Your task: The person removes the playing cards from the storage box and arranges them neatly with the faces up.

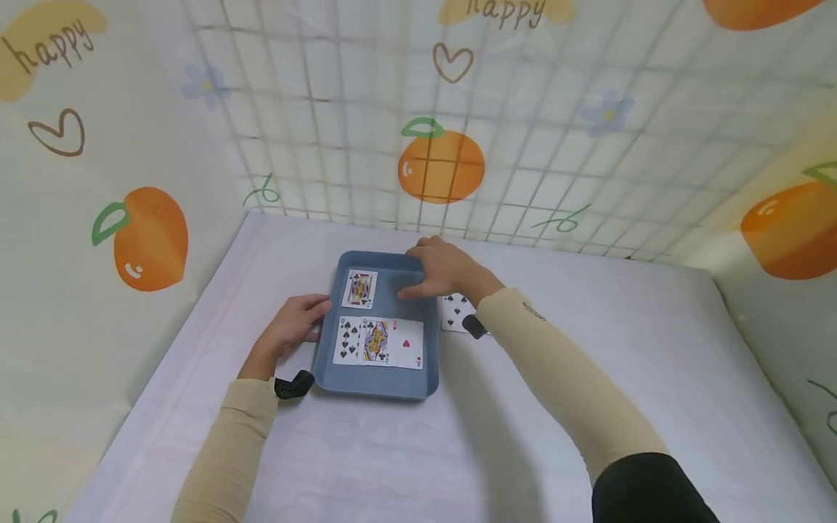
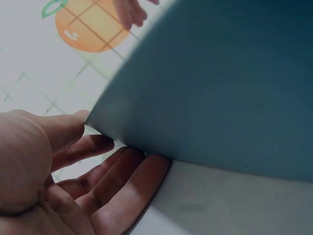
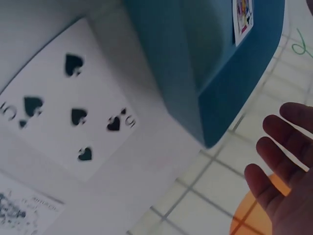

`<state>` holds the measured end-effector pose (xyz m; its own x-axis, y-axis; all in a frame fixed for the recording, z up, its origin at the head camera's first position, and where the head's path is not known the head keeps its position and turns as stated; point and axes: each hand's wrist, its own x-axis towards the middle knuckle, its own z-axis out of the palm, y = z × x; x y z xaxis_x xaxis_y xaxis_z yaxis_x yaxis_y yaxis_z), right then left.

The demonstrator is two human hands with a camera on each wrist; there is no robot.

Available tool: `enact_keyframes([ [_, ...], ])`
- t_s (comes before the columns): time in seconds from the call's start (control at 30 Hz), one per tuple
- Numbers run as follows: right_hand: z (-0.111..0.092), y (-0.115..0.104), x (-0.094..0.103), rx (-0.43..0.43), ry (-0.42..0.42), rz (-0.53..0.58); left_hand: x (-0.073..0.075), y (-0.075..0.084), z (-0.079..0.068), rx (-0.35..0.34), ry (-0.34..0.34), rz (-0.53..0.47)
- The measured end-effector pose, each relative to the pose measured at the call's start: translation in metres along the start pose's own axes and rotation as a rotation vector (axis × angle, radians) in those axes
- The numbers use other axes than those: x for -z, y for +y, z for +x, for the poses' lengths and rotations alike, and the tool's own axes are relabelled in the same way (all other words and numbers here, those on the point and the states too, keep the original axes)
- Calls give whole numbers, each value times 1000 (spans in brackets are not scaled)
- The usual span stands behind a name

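Blue rectangular tray (image 1: 369, 381) left of centre on white tablecloth (image 1: 392, 457). Inside we see white face card (image 1: 359, 289) far left, three overlapping white cards (image 1: 377, 341) near. Our left hand (image 1: 296, 319) touches left side, fingers loosely bent; right hand (image 1: 445, 269) at far right corner, fingers slightly apart, holding nothing. White five of spades (image 3: 73, 107) right of tray; black wrist device (image 1: 474, 326), beige right sleeve (image 1: 556, 363) in way.

You face a pale backdrop (image 1: 366, 145) printed with oranges (image 1: 441, 171), brown hearts (image 1: 453, 62), blue flowers (image 1: 609, 114) and the word "happy" (image 1: 506, 10); grid lines (image 1: 319, 99) cross its far side, and a whitish tabletop (image 1: 654, 349) spreads before you.
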<state>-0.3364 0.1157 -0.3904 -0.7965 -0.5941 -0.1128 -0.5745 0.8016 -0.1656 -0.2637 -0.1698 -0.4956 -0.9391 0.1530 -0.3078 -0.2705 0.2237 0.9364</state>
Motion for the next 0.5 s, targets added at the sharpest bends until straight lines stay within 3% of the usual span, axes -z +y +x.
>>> enact_keyframes([
  [0.23, 18, -24, -5, 20, -34, -10, 1, -3, 1, 6, -6, -13],
  [0.5, 38, -48, -13, 16, -83, -120, 2, -2, 1, -6, -10, -28],
])
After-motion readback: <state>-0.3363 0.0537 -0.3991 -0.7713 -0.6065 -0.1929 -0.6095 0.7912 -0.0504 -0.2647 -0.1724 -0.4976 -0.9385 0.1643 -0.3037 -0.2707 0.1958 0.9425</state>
